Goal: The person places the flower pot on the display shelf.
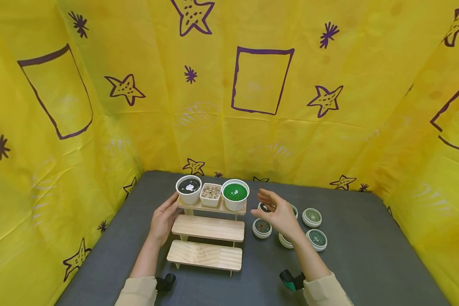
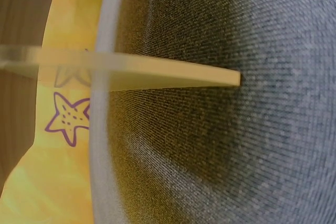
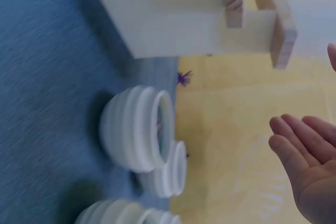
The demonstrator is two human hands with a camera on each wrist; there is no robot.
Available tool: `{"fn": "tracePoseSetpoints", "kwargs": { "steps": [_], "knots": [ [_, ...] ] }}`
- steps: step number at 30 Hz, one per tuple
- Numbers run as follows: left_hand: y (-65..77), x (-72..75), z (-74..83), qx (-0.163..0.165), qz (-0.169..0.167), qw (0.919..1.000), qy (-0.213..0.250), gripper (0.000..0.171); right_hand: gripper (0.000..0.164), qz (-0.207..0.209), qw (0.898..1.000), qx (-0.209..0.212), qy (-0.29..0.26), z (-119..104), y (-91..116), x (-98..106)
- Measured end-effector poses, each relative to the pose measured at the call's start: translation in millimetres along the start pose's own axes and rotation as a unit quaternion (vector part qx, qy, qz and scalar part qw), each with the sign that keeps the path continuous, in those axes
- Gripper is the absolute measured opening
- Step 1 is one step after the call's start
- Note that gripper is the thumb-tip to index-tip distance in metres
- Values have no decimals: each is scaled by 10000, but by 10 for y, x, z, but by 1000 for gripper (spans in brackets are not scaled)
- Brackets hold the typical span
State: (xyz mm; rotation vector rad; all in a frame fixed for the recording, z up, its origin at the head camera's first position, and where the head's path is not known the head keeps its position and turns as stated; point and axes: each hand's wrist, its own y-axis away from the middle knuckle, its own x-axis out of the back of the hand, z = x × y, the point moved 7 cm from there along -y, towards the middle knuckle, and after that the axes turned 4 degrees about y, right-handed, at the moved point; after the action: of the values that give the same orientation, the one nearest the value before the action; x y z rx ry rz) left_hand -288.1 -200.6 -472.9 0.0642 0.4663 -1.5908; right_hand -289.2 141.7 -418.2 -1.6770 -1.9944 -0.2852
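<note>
A three-tier wooden display stand faces me, with three white containers along its top board. From left to right they are a round cup with dark contents and a white patch, a square cup of beige bits and a round cup with green contents. My left hand holds the left end of the top board, beside the dark cup. To the right of the green cup, my right hand is raised with nothing in it, fingers spread from the thumb. The right wrist view shows its relaxed fingers.
Several small ribbed white pots with dark or greenish contents, including a front one and a far right one, stand right of the stand, partly under my right hand. Yellow patterned cloth walls the grey table at back and sides.
</note>
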Motion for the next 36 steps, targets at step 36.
{"fn": "tracePoseSetpoints", "kwargs": {
  "steps": [36],
  "knots": [
    [-14, 2, 3, 37, 59, 10000, 70, 34, 65, 871, 9798, -1314, 1227, 1117, 744, 1025]
  ]
}}
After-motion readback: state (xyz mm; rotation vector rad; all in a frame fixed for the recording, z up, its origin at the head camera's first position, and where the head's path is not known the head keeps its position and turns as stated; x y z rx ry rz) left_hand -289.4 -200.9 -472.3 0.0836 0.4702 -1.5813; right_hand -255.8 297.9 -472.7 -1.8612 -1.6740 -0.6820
